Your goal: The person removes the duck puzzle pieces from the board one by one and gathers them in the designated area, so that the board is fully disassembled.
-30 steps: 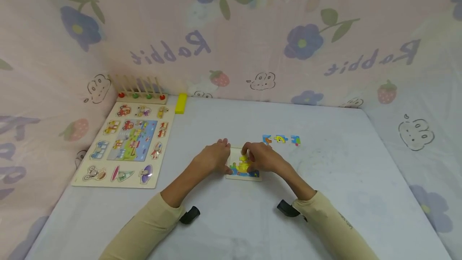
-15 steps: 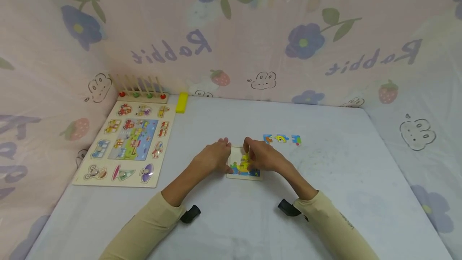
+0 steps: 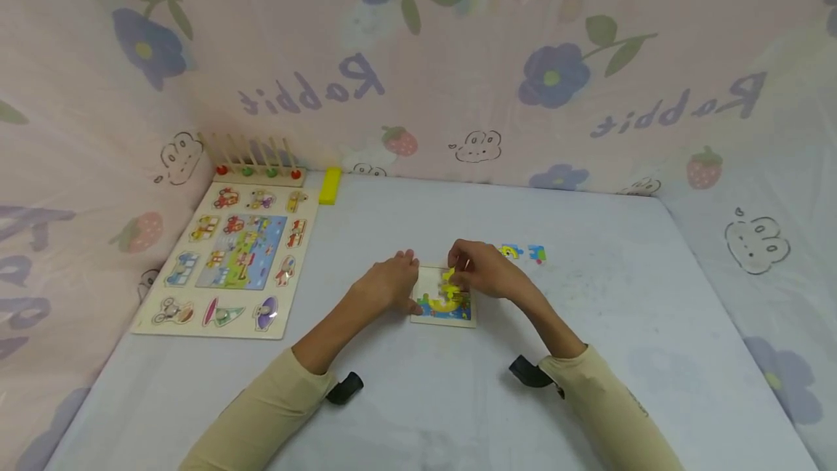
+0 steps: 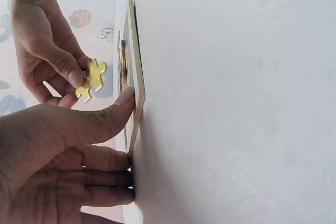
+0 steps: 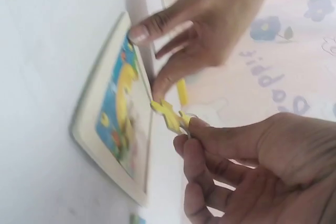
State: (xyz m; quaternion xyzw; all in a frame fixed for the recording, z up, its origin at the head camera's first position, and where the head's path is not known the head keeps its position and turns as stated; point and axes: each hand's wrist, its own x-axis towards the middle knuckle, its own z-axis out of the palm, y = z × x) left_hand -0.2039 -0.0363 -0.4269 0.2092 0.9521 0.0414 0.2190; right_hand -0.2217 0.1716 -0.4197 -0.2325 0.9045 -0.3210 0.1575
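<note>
nearest to me, a left sleeve [image 3: 261,409] and a right sleeve [image 3: 604,398], both tan, cross the white table [image 3: 588,325]; just beside each cuff sits a black device [image 3: 344,389]. beyond them, a small shallow tray [image 3: 445,323] lies flat, its picture of blue and yellow pieces filled in along the near part, its pale floor bare toward the far left. the left hand [image 3: 389,286] lies at the tray's left side, thumb and fingers spread apart: the thumb presses the near end of the edge, while the fingers reach along that side and down to the table. the right hand [image 3: 487,270] is clamped on a yellow piece [image 5: 168,116], pinched between thumb and forefinger, the other fingers curled loosely. i see this piece, with its rounded knobs, raised above the tray and apart from its surface. past the right hand, two loose pieces [image 3: 537,254], brightly coloured, lie on the table. well apart to the left, a large picture board [image 3: 245,329] shows vehicles and animals around a blue central scene. at its far end stands a peg rack [image 3: 255,180] with red and green beads, and just beside it a yellow block [image 3: 330,186]. farthest hangs a pink cloth [image 3: 418,57] printed with flowers, strawberries and reversed lettering.
</note>
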